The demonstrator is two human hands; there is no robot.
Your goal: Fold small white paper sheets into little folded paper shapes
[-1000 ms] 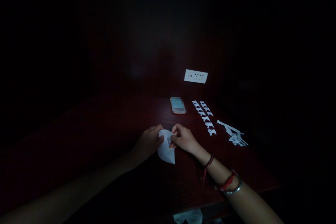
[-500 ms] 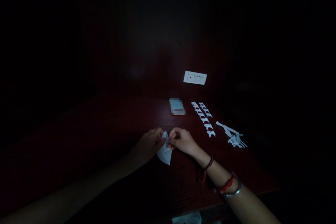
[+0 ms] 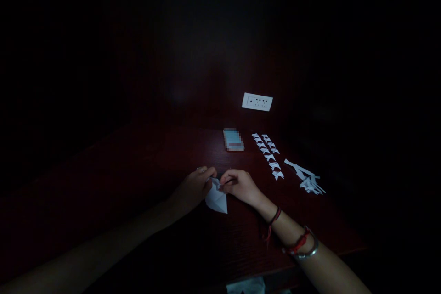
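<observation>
A white sheet of paper (image 3: pixel 217 201), creased and partly folded, is held between both hands just above the dark red table. My left hand (image 3: pixel 197 185), with a ring on one finger, pinches its upper left edge. On the upper right edge, my right hand (image 3: pixel 239 185) grips the paper between thumb and fingertips. The paper's lower part hangs toward me and ends in a corner. Fingers cover most of its top edge.
Two rows of small folded white paper pieces (image 3: pixel 269 158) lie to the right. Beyond them is a pile of paper strips (image 3: pixel 310 183). A blurred light-blue pad-like block (image 3: pixel 233 139) lies at the back. A white socket panel (image 3: pixel 257 102) is on the wall. The table (image 3: pixel 172 147) is dimly lit.
The paper's top has tipped down and its lower corner has swung slightly right. My left fingers have shifted along its upper edge. Both hands keep their hold.
</observation>
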